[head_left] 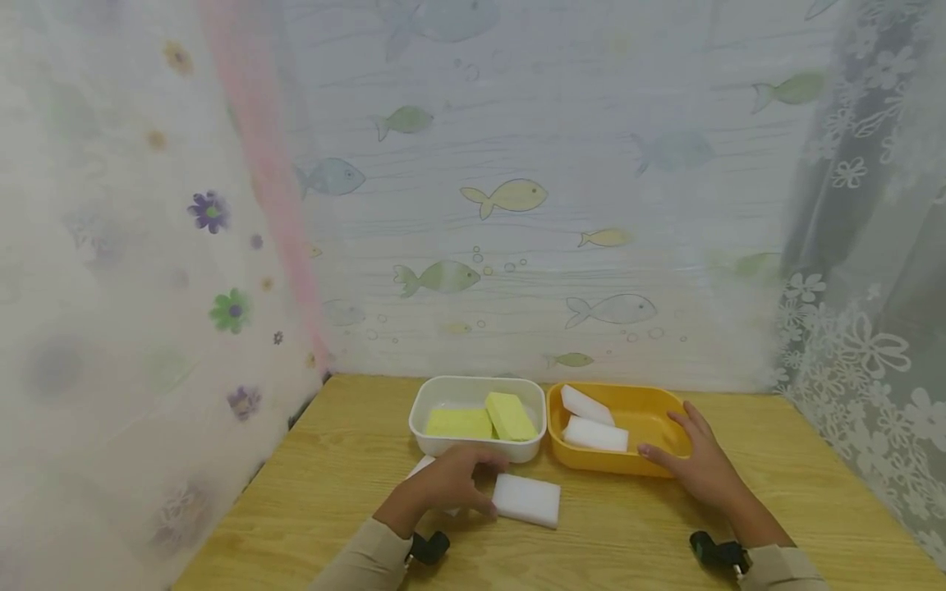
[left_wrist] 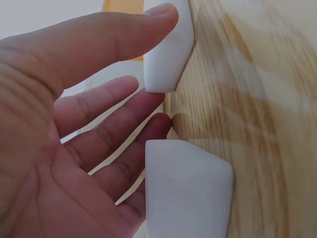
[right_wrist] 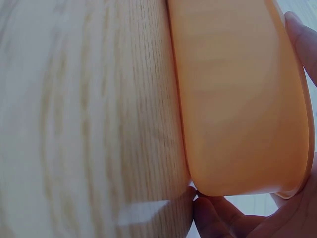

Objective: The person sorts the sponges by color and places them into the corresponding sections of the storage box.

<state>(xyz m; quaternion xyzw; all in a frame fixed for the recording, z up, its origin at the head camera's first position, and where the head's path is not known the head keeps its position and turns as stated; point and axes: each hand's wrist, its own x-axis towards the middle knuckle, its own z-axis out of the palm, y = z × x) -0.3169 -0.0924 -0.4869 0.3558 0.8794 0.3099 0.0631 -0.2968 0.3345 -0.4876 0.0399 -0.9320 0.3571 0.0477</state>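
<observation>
My left hand (head_left: 458, 480) hovers low over the table between two white sponges, thumb and fingers spread apart. One white sponge (head_left: 526, 500) lies just right of its fingertips; in the left wrist view the thumb overlaps this sponge (left_wrist: 171, 54). The other white sponge (left_wrist: 188, 191) lies nearer the palm and is mostly hidden by the hand in the head view. My right hand (head_left: 705, 468) grips the right end of an orange tub (head_left: 613, 464), thumb at the front rim, other fingers around the end. Inside the tub are two white sponges (head_left: 595, 434).
Left of the orange tub, close beside it, stands a white tub (head_left: 477, 450) with two yellow sponges (head_left: 460, 423) in it. Both tubs stand toward the back of the wooden table (head_left: 591, 558). Behind it hangs a fish-print curtain (head_left: 517, 312).
</observation>
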